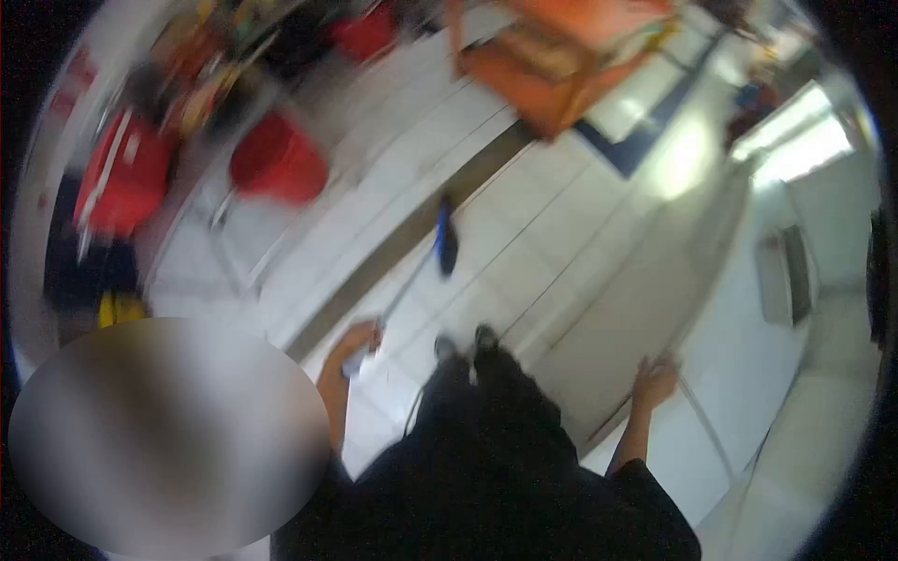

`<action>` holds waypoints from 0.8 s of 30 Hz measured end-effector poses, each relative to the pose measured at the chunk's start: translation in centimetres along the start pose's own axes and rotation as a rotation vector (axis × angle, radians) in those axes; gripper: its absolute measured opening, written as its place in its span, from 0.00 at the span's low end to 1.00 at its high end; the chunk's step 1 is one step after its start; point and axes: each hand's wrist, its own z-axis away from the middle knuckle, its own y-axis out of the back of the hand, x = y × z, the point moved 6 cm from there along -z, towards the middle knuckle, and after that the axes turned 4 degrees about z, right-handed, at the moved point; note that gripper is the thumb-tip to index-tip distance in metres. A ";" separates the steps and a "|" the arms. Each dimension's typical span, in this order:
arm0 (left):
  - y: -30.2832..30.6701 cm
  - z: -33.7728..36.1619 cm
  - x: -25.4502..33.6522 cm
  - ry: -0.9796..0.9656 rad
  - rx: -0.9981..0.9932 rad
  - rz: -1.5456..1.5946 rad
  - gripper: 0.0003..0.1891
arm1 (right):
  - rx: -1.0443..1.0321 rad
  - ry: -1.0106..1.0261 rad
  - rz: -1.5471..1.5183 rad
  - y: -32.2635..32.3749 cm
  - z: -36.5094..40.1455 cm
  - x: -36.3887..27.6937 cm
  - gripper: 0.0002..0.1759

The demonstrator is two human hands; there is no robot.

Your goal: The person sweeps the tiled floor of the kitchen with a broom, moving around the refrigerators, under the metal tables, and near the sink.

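- The left hand [361,342] is to the left of the dark shoes [464,344], and its fingers look curled around the handle of a long-handled tool [447,245].
- The tool points away from the hand — up ahead and a bit to the right — so its blue-and-black end is in front of the shoes.
- Its long side runs slantwise from the hand to that end. The picture is too blurry to tell if it is a brush, or if the end touches the tile floor [524,229].
- The left hand is the near one. The right hand [657,381] is well apart, to the right of the shoes, by a white counter [739,374].
- The right hand looks loose, fingers a little spread, with nothing seen in it — I can't tell if it touches the counter.
- A red bucket [279,161] is ahead and left of the shoes.
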 end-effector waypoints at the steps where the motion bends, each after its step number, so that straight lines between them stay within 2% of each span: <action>1: -0.7 1.9 0.0 0.161 0.166 0.327 0.15 | 0.085 -0.092 0.043 -0.8 -0.9 1.1 0.37; 3: -4.0 8.7 2.6 0.358 0.305 0.321 0.21 | 0.025 -0.139 0.127 -1.3 -1.7 1.1 0.39; 5: -6.7 15.2 1.0 0.370 0.394 0.365 0.27 | -0.017 -0.063 0.163 -4.0 -1.8 1.5 0.39; 7: -10.0 20.7 0.6 0.537 0.532 0.347 0.28 | -0.054 -0.068 0.238 -2.7 -1.8 0.0 0.40; 8: -11.3 22.9 -1.0 0.583 0.581 0.414 0.28 | 0.004 -0.056 0.216 -3.5 -1.4 -0.3 0.41; 11: -17.1 27.8 -5.4 0.657 0.761 0.840 0.27 | -0.006 -0.059 0.196 -2.7 -1.7 -0.1 0.40; 12: -18.0 28.0 -6.6 0.667 0.775 0.853 0.27 | -0.011 -0.039 0.200 -2.4 -1.6 -0.2 0.40; 14: -18.2 28.3 -10.4 0.678 0.980 0.863 0.16 | -0.063 -0.088 0.204 -2.1 -1.8 -0.2 0.40; 16: -16.9 27.6 -18.5 0.577 0.873 1.087 0.08 | -0.047 -0.066 0.183 -2.1 -2.0 0.2 0.40; 18: -15.3 24.0 -25.2 0.265 0.545 1.445 0.08 | 0.014 -0.062 0.205 -2.7 -1.6 0.6 0.38; 19: -14.1 21.8 -28.5 0.276 0.642 1.262 0.07 | 0.015 -0.054 0.204 -2.4 -1.3 0.2 0.38; 20: -13.9 19.5 -29.6 0.221 0.760 1.243 0.06 | 0.043 -0.013 0.125 -1.6 -1.5 -0.6 0.38; 21: -14.7 17.1 -24.8 0.307 0.833 1.114 0.06 | 0.075 0.039 0.050 -0.2 -2.1 -1.6 0.38; 22: -15.6 15.1 -19.8 0.243 0.697 1.005 0.06 | 0.116 0.116 0.125 3.0 -1.9 -5.7 0.38; 23: -17.0 12.8 -20.9 0.122 0.692 1.101 0.05 | 0.119 0.154 0.124 3.5 -3.3 -7.9 0.38; 24: -17.1 11.0 -17.8 0.142 0.559 0.709 0.05 | 0.174 0.288 -0.048 3.6 -4.0 -10.5 0.37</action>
